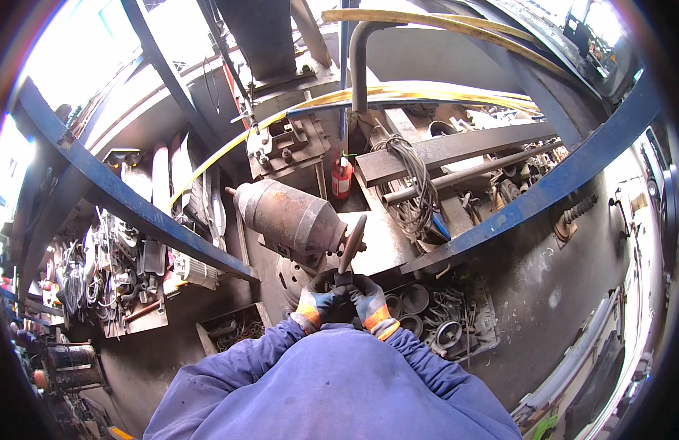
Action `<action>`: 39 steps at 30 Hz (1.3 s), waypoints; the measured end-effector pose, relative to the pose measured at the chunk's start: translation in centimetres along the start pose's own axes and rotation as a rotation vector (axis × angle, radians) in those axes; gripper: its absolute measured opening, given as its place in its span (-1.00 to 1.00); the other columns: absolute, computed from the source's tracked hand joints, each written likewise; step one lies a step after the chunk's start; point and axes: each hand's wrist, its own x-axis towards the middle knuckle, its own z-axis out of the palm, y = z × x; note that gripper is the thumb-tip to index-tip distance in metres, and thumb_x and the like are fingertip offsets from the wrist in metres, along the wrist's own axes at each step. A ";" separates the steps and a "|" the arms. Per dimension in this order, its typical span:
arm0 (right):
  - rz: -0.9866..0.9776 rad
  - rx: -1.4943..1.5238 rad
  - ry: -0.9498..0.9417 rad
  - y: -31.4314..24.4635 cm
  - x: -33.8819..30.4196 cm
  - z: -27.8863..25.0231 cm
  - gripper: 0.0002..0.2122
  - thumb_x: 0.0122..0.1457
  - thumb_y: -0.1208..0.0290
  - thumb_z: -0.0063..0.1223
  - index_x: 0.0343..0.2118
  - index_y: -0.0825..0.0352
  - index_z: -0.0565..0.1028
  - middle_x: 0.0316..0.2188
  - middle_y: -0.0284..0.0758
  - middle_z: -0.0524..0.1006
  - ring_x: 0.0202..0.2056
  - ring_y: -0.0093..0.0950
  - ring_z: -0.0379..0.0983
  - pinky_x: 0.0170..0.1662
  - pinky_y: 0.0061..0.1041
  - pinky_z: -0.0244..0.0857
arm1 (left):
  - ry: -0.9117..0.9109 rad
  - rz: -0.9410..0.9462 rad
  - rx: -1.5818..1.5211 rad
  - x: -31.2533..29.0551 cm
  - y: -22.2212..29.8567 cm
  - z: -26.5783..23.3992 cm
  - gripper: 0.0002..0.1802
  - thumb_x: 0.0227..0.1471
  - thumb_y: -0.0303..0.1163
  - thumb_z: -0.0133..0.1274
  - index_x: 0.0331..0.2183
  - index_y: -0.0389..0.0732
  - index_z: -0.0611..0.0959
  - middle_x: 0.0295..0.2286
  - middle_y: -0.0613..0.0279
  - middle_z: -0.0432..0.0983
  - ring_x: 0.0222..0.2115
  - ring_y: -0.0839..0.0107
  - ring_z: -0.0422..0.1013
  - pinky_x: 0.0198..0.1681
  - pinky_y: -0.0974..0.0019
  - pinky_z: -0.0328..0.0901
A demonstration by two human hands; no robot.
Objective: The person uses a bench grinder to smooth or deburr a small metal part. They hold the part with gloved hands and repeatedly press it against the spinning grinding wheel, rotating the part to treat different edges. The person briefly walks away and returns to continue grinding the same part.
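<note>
My left hand (318, 299) and my right hand (369, 297), in dark gloves with blue and orange parts, come together in front of my chest. The fingers of both are closed around a small dark piece (343, 279); its kind is too unclear to tell. Just above it rises a brown tapered bar (352, 246), and whether the two are joined I cannot tell. Beyond my hands stands a rusty, motor-like cylinder (284, 216), tilted down toward the right. A round metal base with holes (292, 277) shows beneath it, partly covered by my left glove.
Blue steel beams (145, 209) slope along both sides. A red fire extinguisher (341, 178) stands behind the cylinder. Coiled cable (412, 180) hangs over a steel beam (464, 150). Metal parts (449, 334) lie at my right; a scrap box (233, 326) sits at left. Yellow hose (244, 139) crosses behind.
</note>
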 end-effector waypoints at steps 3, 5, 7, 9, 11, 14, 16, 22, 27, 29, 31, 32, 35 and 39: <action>0.030 -0.007 -0.031 0.3 0.5 -0.1 -0.78 0.17 0.45 0.17 -0.14 0.40 0.53 -0.29 -0.34 0.59 -0.29 -0.59 0.47 -0.17 -0.56 0.37 | 0.023 -0.039 -0.021 0.0 0.0 -0.1 -0.30 -0.08 -0.28 0.34 0.07 -0.32 0.45 -0.20 0.21 0.56 -0.23 0.48 0.46 -0.17 0.40 0.39; 0.115 0.086 0.032 1.1 1.1 0.1 -0.78 0.18 0.40 0.17 -0.15 0.38 0.54 -0.31 -0.36 0.60 -0.30 -0.59 0.47 -0.18 -0.56 0.38 | 0.048 -0.095 0.011 -0.3 2.0 0.6 -0.30 -0.09 -0.29 0.34 0.06 -0.32 0.46 -0.23 0.23 0.56 -0.29 0.49 0.46 -0.25 0.42 0.39; 0.164 0.186 0.031 1.0 1.1 0.4 -0.79 0.19 0.37 0.16 -0.16 0.35 0.55 -0.32 -0.38 0.60 -0.31 -0.59 0.48 -0.19 -0.55 0.39 | 0.060 -0.133 -0.013 -0.5 2.5 0.9 -0.32 -0.10 -0.29 0.35 0.04 -0.32 0.47 -0.25 0.24 0.55 -0.35 0.51 0.46 -0.32 0.44 0.39; 0.175 0.293 -0.035 -0.1 0.7 0.6 -0.80 0.22 0.35 0.13 -0.18 0.34 0.55 -0.33 -0.40 0.60 -0.32 -0.58 0.49 -0.20 -0.54 0.40 | 0.059 -0.151 -0.092 -0.4 2.2 0.8 -0.33 -0.12 -0.29 0.36 0.01 -0.32 0.49 -0.28 0.25 0.55 -0.41 0.52 0.44 -0.39 0.45 0.37; 0.246 0.353 -0.007 0.1 0.5 0.2 -0.82 0.23 0.36 0.11 -0.18 0.32 0.56 -0.32 -0.40 0.60 -0.31 -0.56 0.49 -0.20 -0.53 0.40 | 0.075 -0.170 0.022 -0.2 2.4 1.2 -0.34 -0.13 -0.28 0.37 -0.01 -0.33 0.50 -0.28 0.23 0.55 -0.41 0.52 0.44 -0.39 0.45 0.38; 0.171 0.328 0.029 3.0 1.2 -0.5 -0.86 0.20 0.45 0.12 -0.19 0.31 0.56 -0.33 -0.39 0.60 -0.33 -0.55 0.50 -0.21 -0.53 0.42 | 0.068 -0.145 0.031 -0.3 2.6 1.3 -0.34 -0.16 -0.29 0.39 -0.03 -0.33 0.50 -0.25 0.19 0.54 -0.34 0.47 0.46 -0.30 0.41 0.39; 0.067 0.226 0.052 4.5 1.6 -0.3 -0.87 0.20 0.50 0.11 -0.20 0.32 0.56 -0.33 -0.38 0.60 -0.33 -0.55 0.50 -0.21 -0.53 0.42 | 0.056 -0.113 -0.013 -0.5 2.8 1.1 -0.33 -0.18 -0.30 0.39 -0.03 -0.33 0.50 -0.23 0.15 0.54 -0.26 0.41 0.47 -0.21 0.38 0.41; 0.066 0.162 0.025 4.2 1.5 0.3 -0.87 0.18 0.59 0.09 -0.21 0.36 0.56 -0.31 -0.36 0.60 -0.30 -0.56 0.48 -0.16 -0.55 0.40 | 0.015 -0.118 -0.037 -0.9 2.7 0.2 -0.31 -0.19 -0.30 0.39 -0.01 -0.31 0.50 -0.15 0.14 0.52 -0.20 0.38 0.46 -0.12 0.34 0.38; 0.077 0.125 -0.005 0.3 0.8 1.3 -0.83 0.15 0.59 0.13 -0.18 0.37 0.55 -0.28 -0.36 0.60 -0.29 -0.57 0.48 -0.13 -0.56 0.38 | 0.045 -0.139 -0.041 -1.4 4.2 1.0 -0.34 -0.15 -0.28 0.37 -0.01 -0.30 0.50 -0.14 0.16 0.52 -0.15 0.38 0.43 -0.05 0.33 0.34; 0.100 0.134 0.002 -0.1 0.8 1.5 -0.82 0.15 0.59 0.14 -0.16 0.37 0.54 -0.27 -0.36 0.59 -0.28 -0.57 0.48 -0.12 -0.56 0.38 | 0.047 -0.110 -0.004 -1.3 4.0 0.8 -0.34 -0.14 -0.30 0.37 -0.01 -0.30 0.50 -0.14 0.17 0.52 -0.14 0.39 0.43 -0.04 0.33 0.33; 0.134 0.111 0.037 -0.4 0.7 1.7 -0.81 0.15 0.58 0.14 -0.15 0.37 0.54 -0.26 -0.37 0.59 -0.27 -0.57 0.48 -0.12 -0.55 0.38 | 0.046 -0.053 0.013 -1.1 2.9 0.2 -0.35 -0.13 -0.33 0.36 0.00 -0.30 0.50 -0.14 0.18 0.52 -0.15 0.40 0.43 -0.06 0.34 0.35; 0.131 0.122 0.004 -0.7 0.6 1.8 -0.80 0.17 0.55 0.13 -0.13 0.38 0.54 -0.25 -0.37 0.60 -0.26 -0.58 0.48 -0.11 -0.56 0.36 | 0.042 -0.058 -0.015 -1.1 2.6 0.1 -0.35 -0.13 -0.34 0.35 0.01 -0.29 0.49 -0.14 0.18 0.52 -0.15 0.41 0.43 -0.07 0.35 0.35; 0.093 0.094 -0.079 -0.9 0.4 1.5 -0.78 0.20 0.49 0.12 -0.10 0.39 0.53 -0.22 -0.37 0.60 -0.24 -0.58 0.48 -0.10 -0.56 0.33 | 0.052 -0.045 -0.028 -1.2 2.1 -0.3 -0.36 -0.11 -0.39 0.33 0.03 -0.28 0.48 -0.15 0.20 0.53 -0.17 0.44 0.44 -0.10 0.37 0.37; 0.046 -0.052 -0.112 -0.7 0.7 1.0 -0.80 0.22 0.44 0.10 -0.12 0.37 0.54 -0.25 -0.37 0.60 -0.24 -0.58 0.47 -0.12 -0.54 0.35 | 0.079 -0.014 -0.026 -1.4 2.5 0.1 -0.40 -0.08 -0.36 0.32 0.00 -0.31 0.50 -0.20 0.18 0.56 -0.23 0.47 0.46 -0.13 0.39 0.38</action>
